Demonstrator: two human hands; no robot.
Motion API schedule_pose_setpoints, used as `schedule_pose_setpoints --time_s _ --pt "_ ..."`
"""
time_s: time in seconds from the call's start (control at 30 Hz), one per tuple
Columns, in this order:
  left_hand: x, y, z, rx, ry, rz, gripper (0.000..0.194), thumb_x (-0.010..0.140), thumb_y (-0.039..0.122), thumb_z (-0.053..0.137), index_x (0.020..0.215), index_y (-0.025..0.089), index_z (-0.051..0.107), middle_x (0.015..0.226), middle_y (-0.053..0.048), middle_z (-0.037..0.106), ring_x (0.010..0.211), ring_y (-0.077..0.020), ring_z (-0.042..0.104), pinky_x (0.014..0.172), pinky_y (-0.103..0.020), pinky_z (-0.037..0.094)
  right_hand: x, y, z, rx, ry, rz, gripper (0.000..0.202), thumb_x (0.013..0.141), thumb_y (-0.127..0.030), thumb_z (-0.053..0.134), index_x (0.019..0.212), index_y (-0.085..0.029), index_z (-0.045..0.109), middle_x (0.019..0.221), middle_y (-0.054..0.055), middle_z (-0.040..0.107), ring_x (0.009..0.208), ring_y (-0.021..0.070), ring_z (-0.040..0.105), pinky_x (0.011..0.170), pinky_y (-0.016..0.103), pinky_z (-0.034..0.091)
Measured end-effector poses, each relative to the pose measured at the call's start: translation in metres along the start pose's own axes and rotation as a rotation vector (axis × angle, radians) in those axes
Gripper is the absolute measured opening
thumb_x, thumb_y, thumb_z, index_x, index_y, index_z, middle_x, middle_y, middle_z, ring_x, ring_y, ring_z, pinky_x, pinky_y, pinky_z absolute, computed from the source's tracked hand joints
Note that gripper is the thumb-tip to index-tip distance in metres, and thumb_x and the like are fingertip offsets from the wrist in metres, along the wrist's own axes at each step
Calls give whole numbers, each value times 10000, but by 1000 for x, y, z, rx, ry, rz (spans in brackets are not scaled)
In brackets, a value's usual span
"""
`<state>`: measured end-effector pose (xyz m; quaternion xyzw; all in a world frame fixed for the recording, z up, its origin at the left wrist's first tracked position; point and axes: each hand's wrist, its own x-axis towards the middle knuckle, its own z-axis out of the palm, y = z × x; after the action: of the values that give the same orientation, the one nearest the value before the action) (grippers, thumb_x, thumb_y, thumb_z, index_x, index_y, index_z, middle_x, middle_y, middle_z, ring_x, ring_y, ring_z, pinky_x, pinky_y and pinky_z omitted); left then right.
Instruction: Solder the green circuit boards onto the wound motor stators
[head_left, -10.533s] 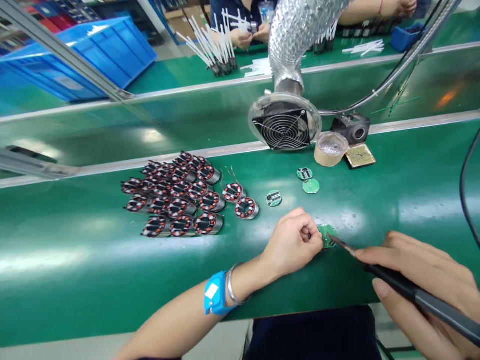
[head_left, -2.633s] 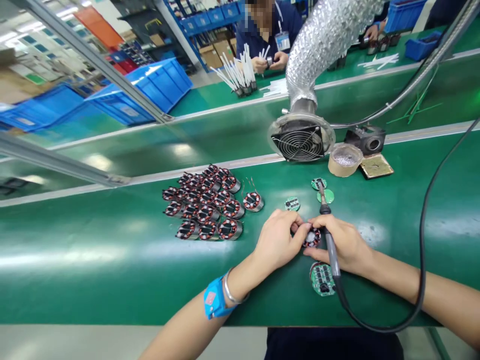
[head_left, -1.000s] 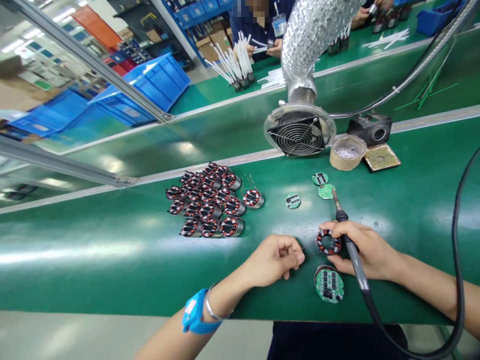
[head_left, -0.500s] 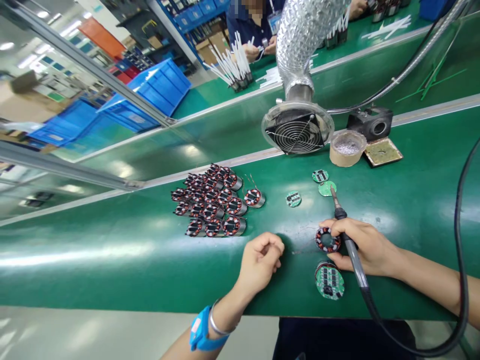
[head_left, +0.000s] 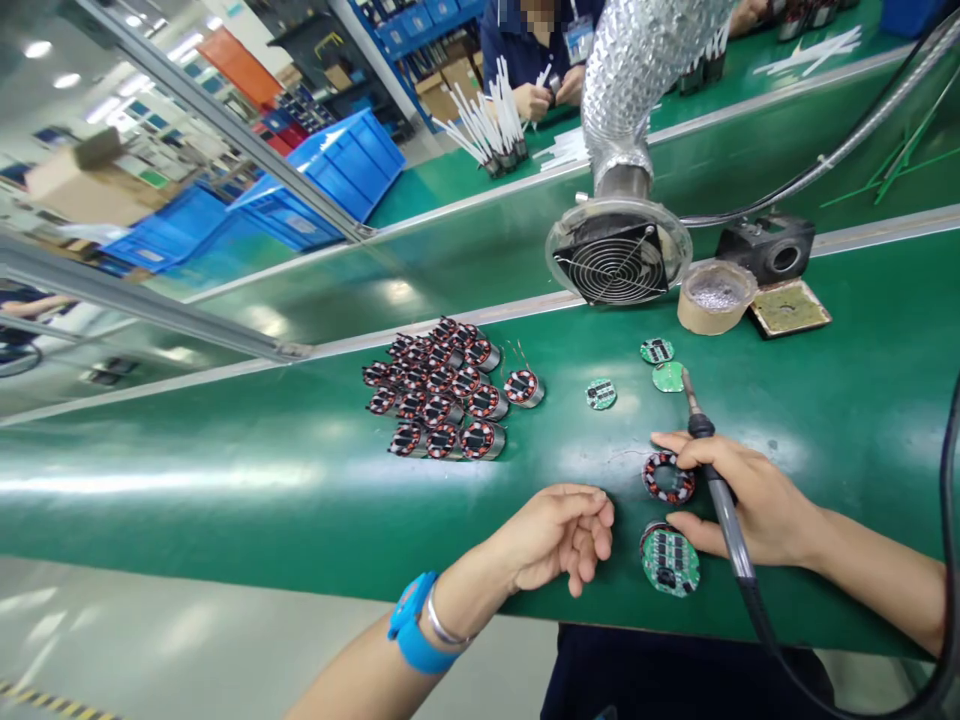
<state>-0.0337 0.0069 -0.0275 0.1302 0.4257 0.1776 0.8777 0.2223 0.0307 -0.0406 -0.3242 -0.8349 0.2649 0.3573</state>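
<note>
My right hand (head_left: 765,505) is closed around a soldering iron (head_left: 726,510), its tip over a plain-faced green circuit board (head_left: 667,377). Close to the fingers of that hand lies a motor stator (head_left: 651,482) with copper windings; whether they touch it I cannot tell. My right thumb reaches the edge of a round circuit board (head_left: 670,562) sitting on another wound part just below. To the left of these, my left hand (head_left: 559,540) hovers palm partly up, fingers loosely bent and apart, holding nothing. Two more round boards, a left one (head_left: 601,393) and a far one (head_left: 657,350), lie face up.
Several stators (head_left: 442,440) stand grouped at the left, one separate stator (head_left: 524,388) beside them. A fume extractor (head_left: 619,262) hangs over the back edge. Behind my right hand are a round tub (head_left: 716,300), a sponge tray (head_left: 789,307) and a black iron holder (head_left: 766,248). Opposite sits a co-worker.
My left hand has moved right, turned its palm up and loosened its curled fingers. My right thumb has shifted from beside the stator toward the board below. The view has swung slightly left.
</note>
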Motion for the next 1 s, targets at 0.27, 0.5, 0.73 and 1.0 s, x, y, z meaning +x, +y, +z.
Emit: schedule_pose_setpoints --time_s 0.27,0.5,0.73,1.0 --pt "-3 -2 -1 -83 -74 32 267 936 268 464 821 71 604 611 -81 683 411 -153 642 343 -214 524 32 -33 16 -131 14 -134 180 843 -103 514 977 -221 490 751 23 610 693 183 535 601 297 460" --pt "0 -3 0 -124 -117 68 259 924 282 482 820 78 601 610 -71 684 416 -151 644 357 -214 525 40 -33 26 -56 -41 -123 192 858 -57 480 969 -213 460 719 -4 580 683 161 441 605 260 382" --pt "0 -5 9 -154 -84 97 153 852 226 602 805 81 599 595 -42 674 394 -126 622 346 -185 510 37 -32 25 26 -14 -143 194 874 -46 495 976 -209 473 726 -13 556 675 139 424 624 246 377" --pt "-1 -4 23 290 184 314 263 708 317 717 715 148 515 534 19 609 346 -52 484 342 -141 403 35 -29 27 87 -21 -147 186 873 -47 498 956 -211 468 728 -14 526 664 135 406 632 251 374"
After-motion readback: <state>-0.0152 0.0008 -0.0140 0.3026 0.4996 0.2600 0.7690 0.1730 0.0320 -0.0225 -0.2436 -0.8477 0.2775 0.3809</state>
